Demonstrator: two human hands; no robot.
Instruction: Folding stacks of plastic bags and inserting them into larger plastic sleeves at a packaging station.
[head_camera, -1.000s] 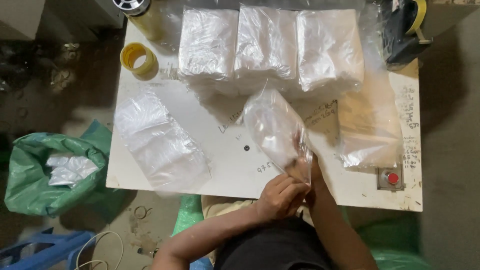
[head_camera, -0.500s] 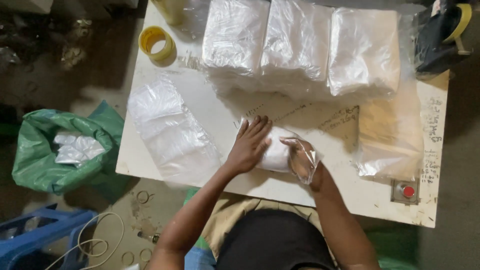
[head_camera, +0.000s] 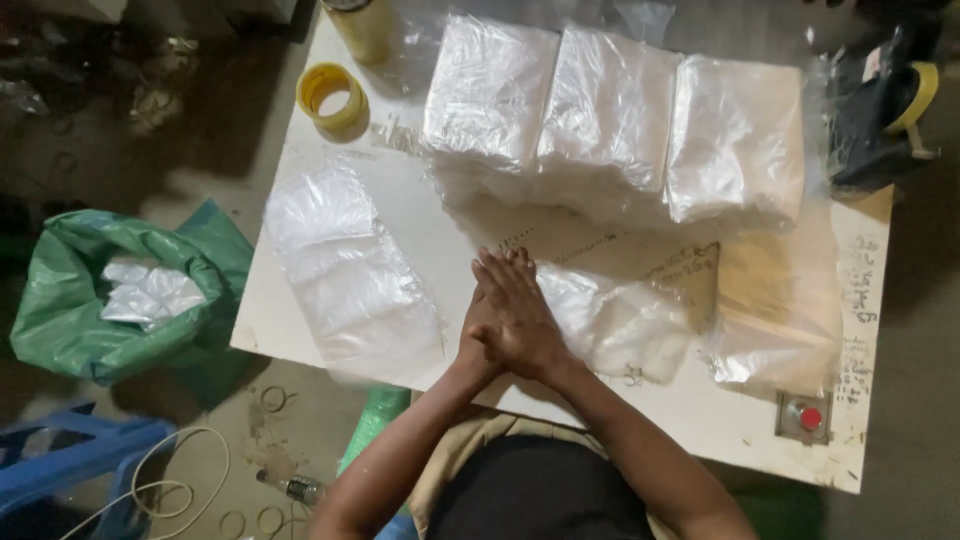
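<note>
Clear plastic bag (head_camera: 620, 320), filled w/ sth white, is laid flat on the white table (head_camera: 700, 420) near its front edge. It is pressed down at its left end by both hands, stacked: right hand (head_camera: 520, 325) on top, fingers straight & together; left hand (head_camera: 478, 325) mostly hidden beneath. Loose clear bags (head_camera: 350, 275) are spread to the left. Three bag stacks (head_camera: 610, 125) are lined up at the back, w/ a yellow tape roll (head_camera: 332, 95) at far left.

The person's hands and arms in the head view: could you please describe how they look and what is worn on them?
Both arms are bare from the wrists up to where they leave the picture: no sleeves show. The left hand and the right hand wear no gloves. No watch, ring or bracelet can be seen. Both forearms look slim.
</note>
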